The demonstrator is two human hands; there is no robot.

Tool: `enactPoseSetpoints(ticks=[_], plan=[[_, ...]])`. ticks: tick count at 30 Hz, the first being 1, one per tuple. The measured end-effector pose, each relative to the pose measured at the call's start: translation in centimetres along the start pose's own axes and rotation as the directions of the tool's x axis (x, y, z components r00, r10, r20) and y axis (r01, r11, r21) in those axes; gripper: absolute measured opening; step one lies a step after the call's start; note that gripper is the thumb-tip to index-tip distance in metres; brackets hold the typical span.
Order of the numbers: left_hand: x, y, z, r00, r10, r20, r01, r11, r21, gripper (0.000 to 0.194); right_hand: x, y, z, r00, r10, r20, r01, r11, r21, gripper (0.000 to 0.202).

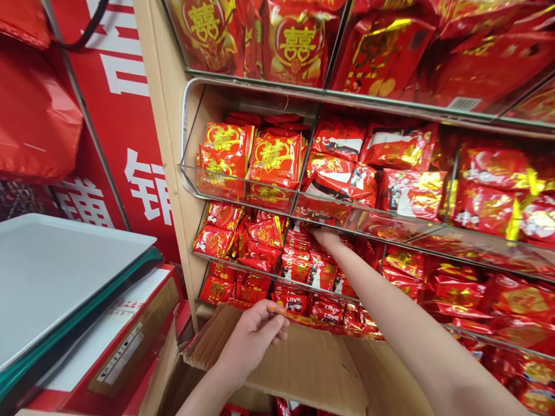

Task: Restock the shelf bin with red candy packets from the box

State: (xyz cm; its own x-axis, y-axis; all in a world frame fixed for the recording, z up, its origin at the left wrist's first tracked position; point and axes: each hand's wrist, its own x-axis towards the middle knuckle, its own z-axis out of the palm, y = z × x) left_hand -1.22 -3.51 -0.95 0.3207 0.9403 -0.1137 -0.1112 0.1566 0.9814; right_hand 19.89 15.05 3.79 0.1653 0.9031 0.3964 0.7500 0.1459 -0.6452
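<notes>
My right hand reaches into a lower shelf compartment, among red packets with white and gold print. Its fingertips are hidden by the shelf front and packets, so what it touches is unclear. Above the open cardboard box, my left hand has its fingers curled, thumb near the index finger. Something small and orange shows at its fingertips, too small to name. Inside the box, red packets show at the bottom edge.
Clear-fronted shelves hold rows of red and gold packets. At the left, a white tray lies over a teal one, beside a red carton. A wooden post stands at the shelf's left end.
</notes>
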Motion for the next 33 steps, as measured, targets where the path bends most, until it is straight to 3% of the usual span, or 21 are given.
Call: enactPoseSetpoints(ticks=[4,6,8,9,11,12,13,14,17,19,21,25,29,33], plan=[[0.1,0.3,0.0,1.0,-0.001,-0.021,0.001,1.0,0.013,0.011,-2.6,-0.9,-2.5,0.999,0.035,0.013,-0.035,0.999,-0.029,0.036],[0.2,0.3,0.1,0.999,0.017,-0.029,-0.017,0.999,0.027,0.011,-6.0,-1.7,-4.3,0.999,-0.007,0.049,0.008,1.0,-0.019,0.033],[0.2,0.2,0.2,0.999,0.038,-0.03,-0.036,0.999,0.038,0.012,-11.5,-2.8,-6.1,0.985,-0.163,0.063,0.162,0.987,0.018,0.025],[0.2,0.1,0.3,0.999,0.04,-0.03,-0.038,0.998,0.039,0.012,-14.9,-3.3,-6.8,0.954,-0.296,0.044,0.294,0.954,0.049,0.019],[0.2,0.0,0.4,0.998,0.04,-0.038,-0.039,0.998,0.04,0.014,-22.5,-3.7,-7.6,0.907,-0.417,0.058,0.408,0.905,0.119,0.018],[0.2,-0.1,0.4,0.998,0.046,-0.046,-0.044,0.998,0.043,0.014,-26.4,-3.5,-7.5,0.833,-0.52,0.19,0.495,0.853,0.167,0.021],[0.2,-0.2,0.5,0.997,0.056,-0.054,-0.053,0.997,0.048,0.015,-30.0,-3.0,-7.2,0.708,-0.618,0.343,0.58,0.785,0.217,0.021],[0.1,-0.2,0.5,0.996,0.068,-0.061,-0.065,0.996,0.057,0.016,-33.2,-2.1,-6.6,0.654,-0.618,0.436,0.591,0.777,0.214,0.021],[-0.1,-0.2,0.9,0.99,0.117,-0.074,-0.11,0.989,0.095,0.016,-39.2,1.8,-4.4,0.82,-0.338,0.462,0.383,0.924,-0.004,0.025],[-0.3,-0.1,1.2,0.986,0.147,-0.074,-0.137,0.982,0.127,0.014,-39.8,4.6,-3.4,0.894,-0.169,0.416,0.254,0.954,-0.159,0.031],[-0.3,-0.1,1.5,0.983,0.167,-0.074,-0.153,0.975,0.159,0.013,-38.7,6.4,-3.0,0.917,-0.023,0.398,0.14,0.954,-0.267,0.04],[-0.5,-0.1,1.9,0.978,0.19,-0.083,-0.167,0.961,0.221,0.013,-35.4,7.3,-1.6,0.86,0.255,0.443,-0.056,0.908,-0.415,0.066],[-0.7,-0.1,2.0,0.975,0.208,-0.078,-0.179,0.943,0.282,0.015,-33.2,6.7,1.5,0.828,0.245,0.505,0.015,0.89,-0.456,0.052],[-0.7,0.0,2.0,0.973,0.223,-0.063,-0.19,0.925,0.329,0.015,-31.5,6.7,4.5,0.82,0.279,0.5,0.009,0.867,-0.498,0.045]])
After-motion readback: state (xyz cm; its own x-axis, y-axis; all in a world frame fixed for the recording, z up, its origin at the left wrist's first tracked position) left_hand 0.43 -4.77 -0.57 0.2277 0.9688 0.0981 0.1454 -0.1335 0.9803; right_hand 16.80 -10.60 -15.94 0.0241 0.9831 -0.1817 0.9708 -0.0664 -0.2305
